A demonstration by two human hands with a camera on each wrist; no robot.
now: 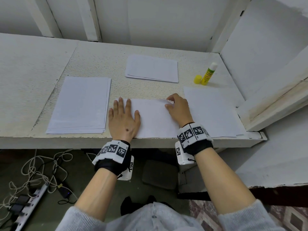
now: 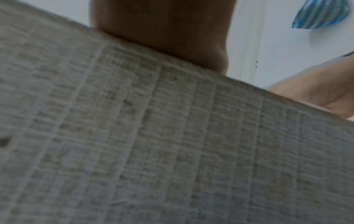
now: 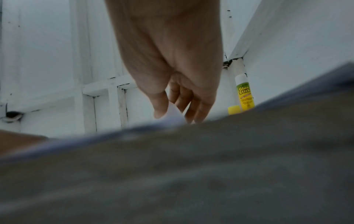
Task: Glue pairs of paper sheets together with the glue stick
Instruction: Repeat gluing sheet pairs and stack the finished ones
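Right hand (image 3: 178,84) pinching sheet corner (image 3: 173,113)

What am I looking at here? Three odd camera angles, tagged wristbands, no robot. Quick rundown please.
No machine: a person works bare-handed, wearing a head camera and a camera on each wrist; the tagged bands hold the wrist cameras.

The head view looks down on the table. The left hand lies flat on the middle sheet, pinning it. The right hand pinches that sheet's far right corner, which the right wrist view shows between thumb and fingers.

Around it lie a left paper stack, a far stack and a right stack. The glue stick stands uncapped, its yellow cap beside it.

The left wrist view shows mostly blurred table surface.
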